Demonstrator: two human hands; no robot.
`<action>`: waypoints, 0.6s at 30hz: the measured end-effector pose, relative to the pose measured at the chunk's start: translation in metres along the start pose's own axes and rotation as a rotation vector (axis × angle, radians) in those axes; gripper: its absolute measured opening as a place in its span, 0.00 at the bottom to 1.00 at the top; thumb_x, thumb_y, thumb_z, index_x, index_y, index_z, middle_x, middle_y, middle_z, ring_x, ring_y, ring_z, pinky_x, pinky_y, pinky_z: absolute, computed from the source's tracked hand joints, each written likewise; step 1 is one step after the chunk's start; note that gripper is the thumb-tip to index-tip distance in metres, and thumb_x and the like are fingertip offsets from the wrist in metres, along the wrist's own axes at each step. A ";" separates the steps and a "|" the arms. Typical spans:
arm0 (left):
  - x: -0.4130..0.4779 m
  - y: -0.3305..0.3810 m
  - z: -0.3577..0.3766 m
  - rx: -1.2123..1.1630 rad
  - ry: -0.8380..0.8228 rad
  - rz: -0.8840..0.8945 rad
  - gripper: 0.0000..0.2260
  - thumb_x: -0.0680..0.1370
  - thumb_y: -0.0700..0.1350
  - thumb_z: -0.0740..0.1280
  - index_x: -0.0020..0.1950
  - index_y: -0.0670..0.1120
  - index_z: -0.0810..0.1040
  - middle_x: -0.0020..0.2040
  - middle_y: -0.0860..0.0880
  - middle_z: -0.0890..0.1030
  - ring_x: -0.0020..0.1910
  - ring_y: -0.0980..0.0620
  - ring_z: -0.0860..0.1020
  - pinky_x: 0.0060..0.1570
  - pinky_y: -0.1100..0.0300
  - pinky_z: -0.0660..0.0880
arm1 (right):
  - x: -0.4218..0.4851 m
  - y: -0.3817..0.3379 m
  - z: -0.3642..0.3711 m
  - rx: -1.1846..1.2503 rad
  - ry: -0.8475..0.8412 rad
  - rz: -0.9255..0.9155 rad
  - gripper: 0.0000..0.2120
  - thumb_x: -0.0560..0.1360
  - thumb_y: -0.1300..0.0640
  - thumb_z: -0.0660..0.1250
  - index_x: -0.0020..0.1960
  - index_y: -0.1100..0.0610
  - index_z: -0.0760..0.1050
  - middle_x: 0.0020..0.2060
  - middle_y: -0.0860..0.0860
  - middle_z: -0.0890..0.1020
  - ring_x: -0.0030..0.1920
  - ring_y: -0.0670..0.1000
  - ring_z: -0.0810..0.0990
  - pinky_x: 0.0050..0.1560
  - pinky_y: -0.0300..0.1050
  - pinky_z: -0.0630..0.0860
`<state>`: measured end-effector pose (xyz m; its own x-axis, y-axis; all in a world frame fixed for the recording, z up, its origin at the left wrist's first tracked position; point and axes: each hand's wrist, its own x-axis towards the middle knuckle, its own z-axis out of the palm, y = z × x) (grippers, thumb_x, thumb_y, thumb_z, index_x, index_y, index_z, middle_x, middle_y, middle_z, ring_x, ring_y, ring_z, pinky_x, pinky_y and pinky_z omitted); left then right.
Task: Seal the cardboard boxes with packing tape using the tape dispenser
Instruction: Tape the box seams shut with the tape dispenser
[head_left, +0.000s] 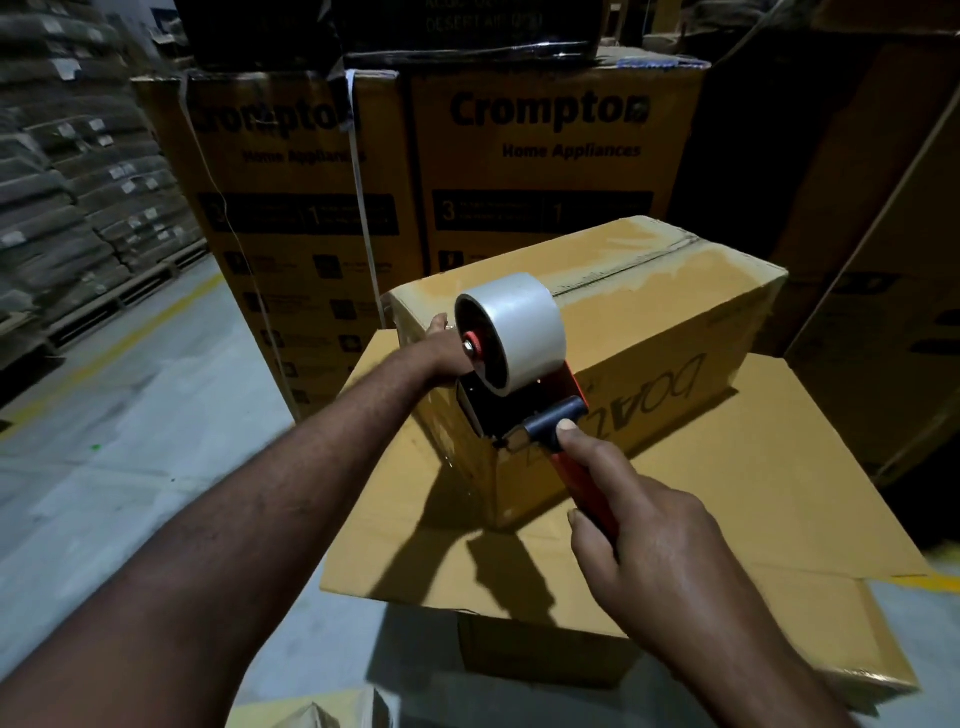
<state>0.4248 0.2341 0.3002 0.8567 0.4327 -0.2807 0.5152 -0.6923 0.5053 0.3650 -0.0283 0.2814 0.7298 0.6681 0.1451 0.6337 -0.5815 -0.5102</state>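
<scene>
A brown cardboard box (649, 332) with glossy tape along its top seam sits on a larger flat box (727, 499). My right hand (639, 525) grips the red handle of the tape dispenser (524, 410), thumb on its black crosspiece. The dispenser's clear tape roll (514, 322) stands at the small box's near end, its head against the end face. My left hand (441, 348) rests on the box's near top corner, mostly hidden behind the roll, so how its fingers lie cannot be made out.
Tall printed appliance cartons (545, 166) stand close behind the boxes, with more stacked at the right. Pallets of sacks (78, 197) line the left wall. A grey concrete floor (130, 441) with a yellow line lies to the left.
</scene>
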 end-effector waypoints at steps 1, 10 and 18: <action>-0.007 0.005 0.001 0.030 0.008 0.022 0.29 0.80 0.35 0.66 0.79 0.38 0.59 0.79 0.39 0.60 0.79 0.41 0.58 0.76 0.49 0.58 | -0.005 0.003 0.001 0.009 0.003 0.004 0.34 0.80 0.47 0.63 0.75 0.30 0.46 0.45 0.35 0.69 0.42 0.29 0.68 0.38 0.24 0.66; -0.035 0.029 0.002 0.299 -0.038 0.148 0.32 0.83 0.41 0.63 0.81 0.38 0.50 0.82 0.40 0.42 0.81 0.42 0.44 0.79 0.50 0.45 | -0.031 0.029 0.016 0.067 0.026 0.027 0.35 0.79 0.49 0.65 0.75 0.30 0.47 0.51 0.35 0.70 0.45 0.30 0.69 0.40 0.23 0.65; -0.024 0.023 0.012 0.339 -0.031 0.221 0.33 0.83 0.57 0.60 0.83 0.50 0.49 0.83 0.50 0.45 0.81 0.45 0.41 0.75 0.39 0.35 | -0.044 0.044 0.028 0.106 0.024 0.031 0.35 0.79 0.49 0.65 0.76 0.30 0.49 0.55 0.38 0.75 0.50 0.39 0.72 0.44 0.27 0.66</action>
<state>0.4165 0.2012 0.3087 0.9454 0.2382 -0.2225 0.2930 -0.9202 0.2597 0.3538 -0.0709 0.2289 0.7556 0.6381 0.1477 0.5809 -0.5487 -0.6012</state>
